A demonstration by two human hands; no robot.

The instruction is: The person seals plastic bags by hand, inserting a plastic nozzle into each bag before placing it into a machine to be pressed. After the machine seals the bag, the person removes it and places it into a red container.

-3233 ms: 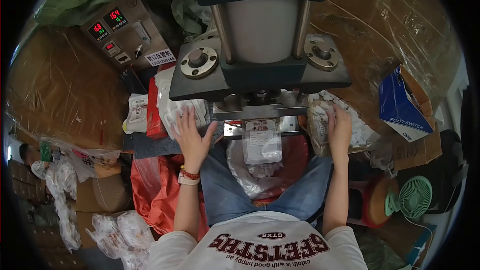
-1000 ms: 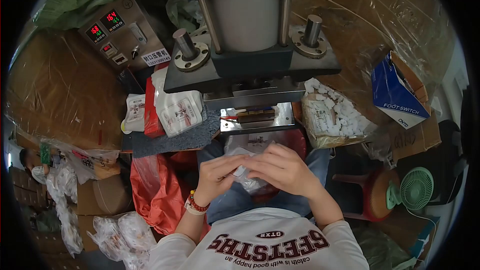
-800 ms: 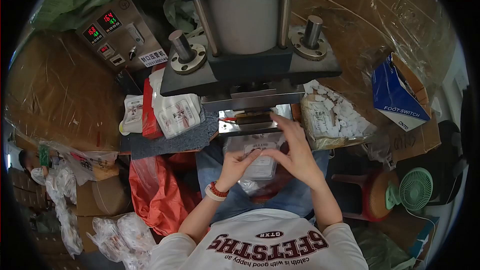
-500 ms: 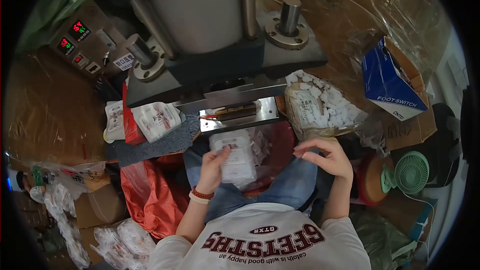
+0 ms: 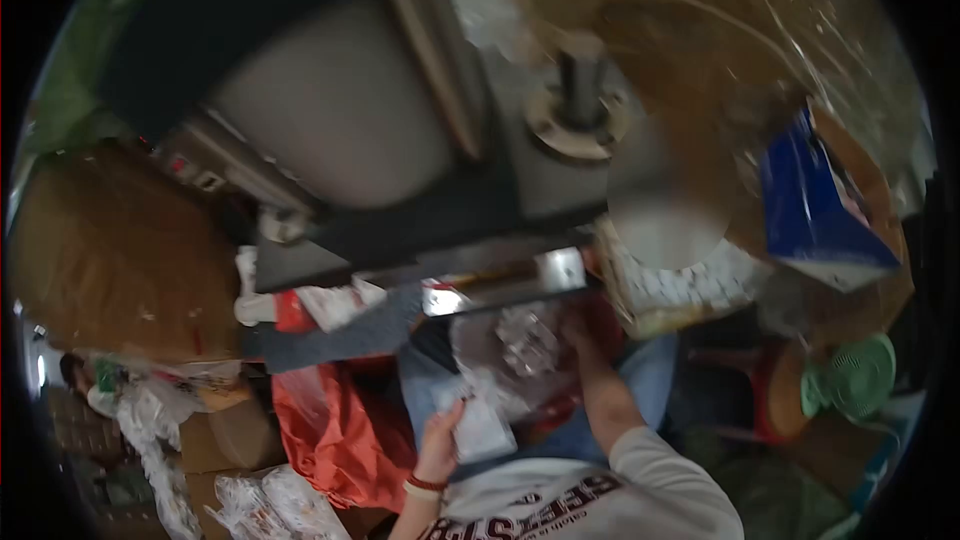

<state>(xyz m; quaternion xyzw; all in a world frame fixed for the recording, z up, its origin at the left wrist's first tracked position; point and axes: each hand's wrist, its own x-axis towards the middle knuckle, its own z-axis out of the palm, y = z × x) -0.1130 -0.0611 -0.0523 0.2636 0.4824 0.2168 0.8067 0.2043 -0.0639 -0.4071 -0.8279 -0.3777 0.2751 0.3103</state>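
one packet [image 5: 482, 430], white and flat, is in view at the person's lap, low in the frame and below the press [image 5: 330, 130]. one left hand [image 5: 440, 443] is clamped on it from its left edge, with the thumb laid over the face. the packet's long axis runs roughly up and down in the head view, slightly tilted, with the far short end pointing toward the press. motion blur hides the label, so which face is up cannot be told.

one right hand [image 5: 573, 325] is well apart from the left, reaching forward into one clear bag [image 5: 520, 345] that lies on the lap just under the metal plate [image 5: 505, 280]. blur hides the fingers; whether this hand is closed on anything cannot be told.

one bracelet [image 5: 424, 485] sits on the left wrist.

surroundings, by count:
- one bag of white pieces [image 5: 690, 285], to the right of the plate.
- one blue box [image 5: 820, 215], further right.
- one green fan [image 5: 862, 380], below the box.
- one red bag [image 5: 335, 425], left of the lap.
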